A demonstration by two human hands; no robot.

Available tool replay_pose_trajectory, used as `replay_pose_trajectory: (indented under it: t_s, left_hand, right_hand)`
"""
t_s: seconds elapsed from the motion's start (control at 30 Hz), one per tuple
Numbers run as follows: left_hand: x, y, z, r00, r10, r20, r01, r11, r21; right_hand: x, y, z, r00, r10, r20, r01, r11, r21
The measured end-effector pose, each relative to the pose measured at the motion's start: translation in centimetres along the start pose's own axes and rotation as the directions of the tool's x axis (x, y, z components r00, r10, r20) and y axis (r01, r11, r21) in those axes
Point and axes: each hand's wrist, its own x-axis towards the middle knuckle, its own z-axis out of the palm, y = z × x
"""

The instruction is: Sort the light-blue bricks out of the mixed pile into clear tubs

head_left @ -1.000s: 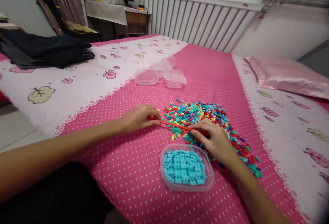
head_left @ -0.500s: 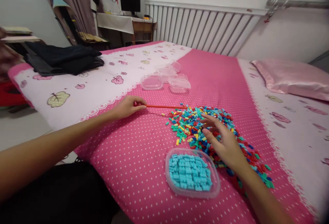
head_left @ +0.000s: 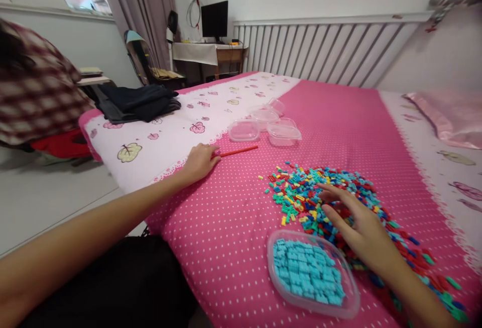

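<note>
My left hand pinches one end of a thin red stick over the pink dotted bedspread. The stick points right, its far end apart from the bricks. My right hand hovers at or just above a spread-out pile of small toy bricks in blue, red, green and yellow. Its thumb and fingers are apart, and nothing shows between them. Near that hand, at the front, stands a clear plastic tub filled with light blue bricks.
Several clear plastic tubs lie behind the pile. Folded dark clothes rest at the bed's left edge, near a person in a checked shirt. A pink pillow lies at right; a railed headboard stands behind.
My left hand has drawn the red stick leftward, away from the brick pile. The right hand stays over the bricks with fingers apart. The view has swung left, bringing the other person into sight.
</note>
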Motion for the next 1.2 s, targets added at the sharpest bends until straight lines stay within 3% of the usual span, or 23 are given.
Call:
replay_pose_trajectory:
  t_s: [0.17, 0.37, 0.47, 0.6, 0.67, 0.73, 0.87, 1.03, 1.13, 1.2]
  left_hand:
    - [-0.4, -0.3, 0.6, 0.976, 0.2, 0.085, -0.202, 0.979, 0.018]
    - [-0.3, -0.1, 0.4, 0.968, 0.248, 0.032, -0.249, 0.967, 0.044]
    - [-0.1, 2.9, 0.1, 0.939, 0.345, -0.007, -0.345, 0.938, 0.022]
    - [0.7, 9.3, 0.9, 0.84, 0.539, 0.065, -0.535, 0.842, -0.063]
    - [1.3, 11.9, 1.9, 0.807, 0.581, 0.111, -0.572, 0.814, -0.101]
    - [1.8, 13.2, 2.7, 0.806, 0.574, 0.143, -0.56, 0.819, -0.129]
    - [1.4, 12.5, 2.9, 0.816, 0.559, 0.144, -0.531, 0.825, -0.194]
    - [-1.3, 10.6, 1.8, 0.816, 0.578, 0.013, -0.562, 0.799, -0.216]
    - [-2.5, 11.0, 1.5, 0.722, 0.689, -0.055, -0.685, 0.702, -0.195]
    - [-2.9, 11.8, 1.7, 0.649, 0.76, -0.041, -0.748, 0.628, -0.214]
  right_hand:
    - [0.3, 1.7, -1.0, 0.995, -0.079, -0.066, 0.07, 0.989, -0.128]
    - [0.8, 2.1, -2.8, 0.991, -0.051, -0.122, 0.028, 0.984, -0.178]
    - [1.0, 2.0, -3.0, 0.991, -0.027, -0.134, 0.002, 0.983, -0.182]
    - [1.0, 2.0, -2.9, 0.993, -0.019, -0.115, -0.001, 0.985, -0.173]
    - [1.0, 2.0, -2.8, 0.994, -0.019, -0.107, 0.0, 0.985, -0.175]
    - [1.0, 2.0, -3.1, 0.995, -0.019, -0.1, 0.0, 0.982, -0.189]
    - [0.9, 2.6, -4.9, 0.999, -0.002, -0.043, -0.008, 0.973, -0.23]
    - [0.3, 4.7, -8.6, 0.991, 0.135, -0.005, -0.131, 0.959, -0.252]
    - [0.0, 5.5, -9.4, 0.982, 0.19, -0.019, -0.188, 0.944, -0.272]
    - [0.0, 5.4, -9.0, 0.982, 0.185, 0.043, -0.168, 0.951, -0.261]
